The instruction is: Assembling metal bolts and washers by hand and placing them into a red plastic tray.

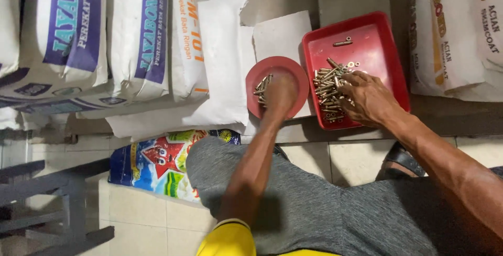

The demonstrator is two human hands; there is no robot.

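Brass-coloured bolts [329, 89] lie heaped at the near-left of a red rectangular tray [377, 30], where the person's right hand [367, 97] rests on the pile, its fingers [350, 80] spread and curled loosely among the pieces; whether they pinch any cannot be told. The left hand [281, 94], blurred, hovers over a round red plate [298, 75] just beside the tray, its fingers hidden, so its grip cannot be told; a few bolts [262, 87] lie on the plate's left side. Small, hard and smooth metal, the pieces look light singly, apt to roll and slip, best pinched across the shank. White printed sacks [136, 36] stand stacked behind
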